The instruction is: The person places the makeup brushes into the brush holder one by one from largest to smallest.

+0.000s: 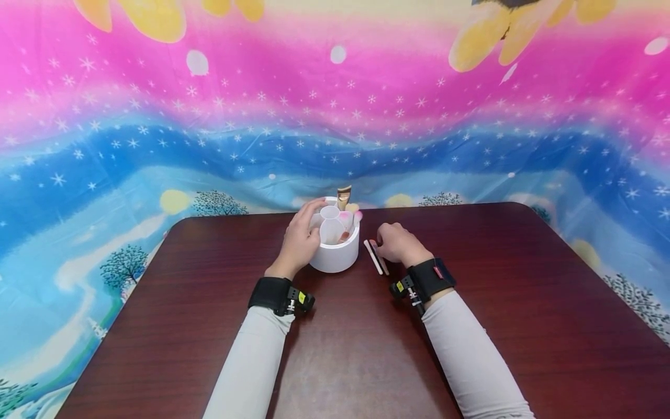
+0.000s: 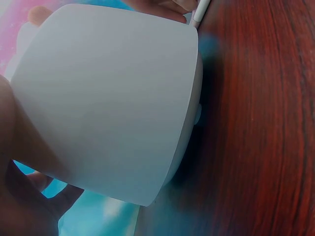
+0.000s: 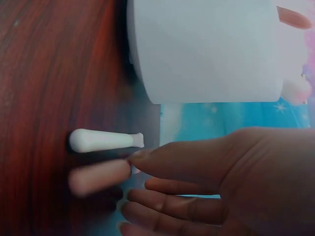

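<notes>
A white round brush holder with several compartments stands on the table; makeup brushes stick out of it, one with a gold end. My left hand grips the holder at its left side, thumb at the near rim and fingers over the top. To the right of the holder, my right hand pinches a pinkish-brown makeup brush near its far end. Right beside that brush lies a white-handled makeup brush on the table. The right fingers partly cover the pinkish brush's tip.
The dark red wooden table ends just behind the holder. A printed cloth with pink and blue snowflake patterns hangs behind and at both sides. Black bands with small cameras sit on both wrists.
</notes>
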`<state>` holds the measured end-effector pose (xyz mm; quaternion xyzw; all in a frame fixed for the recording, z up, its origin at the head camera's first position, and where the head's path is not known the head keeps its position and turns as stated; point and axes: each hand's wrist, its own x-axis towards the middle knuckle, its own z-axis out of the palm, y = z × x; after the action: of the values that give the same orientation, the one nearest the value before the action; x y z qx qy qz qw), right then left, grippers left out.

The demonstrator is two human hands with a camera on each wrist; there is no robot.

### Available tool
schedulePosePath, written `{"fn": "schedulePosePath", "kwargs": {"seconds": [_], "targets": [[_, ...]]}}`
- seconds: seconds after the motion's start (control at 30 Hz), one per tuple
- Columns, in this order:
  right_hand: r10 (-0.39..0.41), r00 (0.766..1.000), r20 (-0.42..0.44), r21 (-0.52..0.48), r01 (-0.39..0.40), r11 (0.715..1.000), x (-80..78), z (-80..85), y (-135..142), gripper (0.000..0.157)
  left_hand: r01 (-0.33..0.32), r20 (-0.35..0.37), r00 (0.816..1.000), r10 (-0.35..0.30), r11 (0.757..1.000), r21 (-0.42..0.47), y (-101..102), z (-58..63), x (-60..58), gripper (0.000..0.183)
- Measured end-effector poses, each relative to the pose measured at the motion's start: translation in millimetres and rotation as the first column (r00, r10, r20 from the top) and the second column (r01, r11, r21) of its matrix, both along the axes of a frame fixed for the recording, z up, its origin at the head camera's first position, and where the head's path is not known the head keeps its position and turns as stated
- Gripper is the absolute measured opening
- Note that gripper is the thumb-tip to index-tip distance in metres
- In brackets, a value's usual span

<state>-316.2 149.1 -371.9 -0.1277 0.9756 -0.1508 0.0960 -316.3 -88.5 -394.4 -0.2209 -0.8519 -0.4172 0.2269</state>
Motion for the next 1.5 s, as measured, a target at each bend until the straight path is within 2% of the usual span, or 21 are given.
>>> {"fn": "schedulePosePath", "kwargs": {"seconds": [0.23, 0.43, 0.6, 0.73, 0.87, 0.93, 1.13, 1.23, 1.33, 1.43, 1.5], "targets": [[-0.031, 1.0, 0.004, -0.002, 0.031, 1.0, 0.8, -2.9, -1.3, 0.022, 0.003, -0.007, 1.0, -0.003, 1.0, 0.004, -0.4, -2.7, -2.1, 0.062], [-0.033, 0.999, -0.003, -0.014, 0.033, 0.999, 1.3, -0.7, 1.7, 0.02, 0.017, -0.022, 1.0, -0.017, 1.0, 0.01, 0.0, -3.2, -2.9, 0.062], [-0.055, 0.994, -0.096, -0.084, 0.047, 0.995, 0.3, 7.7, 8.6, 0.012, 0.023, -0.026, 0.999, -0.023, 1.0, 0.008, 1.0, -3.1, -2.9, 0.062], [-0.072, 0.977, -0.199, -0.165, 0.039, 0.986, 2.3, 20.7, 11.0, 0.004, 0.024, -0.027, 0.999, -0.024, 1.0, 0.007, 1.5, -3.4, -3.0, 0.062], [-0.095, 0.959, -0.266, -0.287, 0.015, 0.958, 8.7, 37.3, 8.3, 0.008, 0.02, -0.022, 1.0, -0.019, 1.0, 0.007, 1.6, -3.2, -1.9, 0.062], [-0.113, 0.943, -0.313, -0.35, -0.004, 0.937, 13.0, 46.0, 5.7, 0.009, 0.018, -0.019, 1.0, -0.018, 1.0, 0.008, 1.5, -2.7, -1.4, 0.062], [-0.143, 0.861, -0.487, -0.463, -0.116, 0.879, 28.6, 68.7, -4.8, 0.008, 0.016, -0.029, 0.999, -0.015, 1.0, 0.013, 0.9, -1.6, -1.8, 0.062], [-0.144, 0.825, -0.546, -0.492, -0.176, 0.853, 36.3, 76.8, -10.3, 0.007, 0.017, -0.04, 0.999, -0.016, 1.0, 0.015, 0.7, -1.2, -1.5, 0.062], [-0.135, 0.799, -0.586, -0.499, -0.224, 0.837, 43.2, 82.9, -15.0, 0.006, 0.016, -0.042, 0.999, -0.015, 1.0, 0.014, 0.6, -0.8, -1.1, 0.062], [-0.112, 0.797, -0.594, -0.516, -0.27, 0.813, 47.9, 86.4, -19.6, 0.005, 0.013, -0.035, 0.999, -0.013, 1.0, 0.012, 0.3, -1.1, -1.0, 0.062], [-0.09, 0.809, -0.581, -0.535, -0.297, 0.791, 49.8, 87.4, -22.9, 0.005, 0.011, -0.028, 1.0, -0.011, 1.0, 0.009, -0.1, -1.5, -0.8, 0.062]]}}
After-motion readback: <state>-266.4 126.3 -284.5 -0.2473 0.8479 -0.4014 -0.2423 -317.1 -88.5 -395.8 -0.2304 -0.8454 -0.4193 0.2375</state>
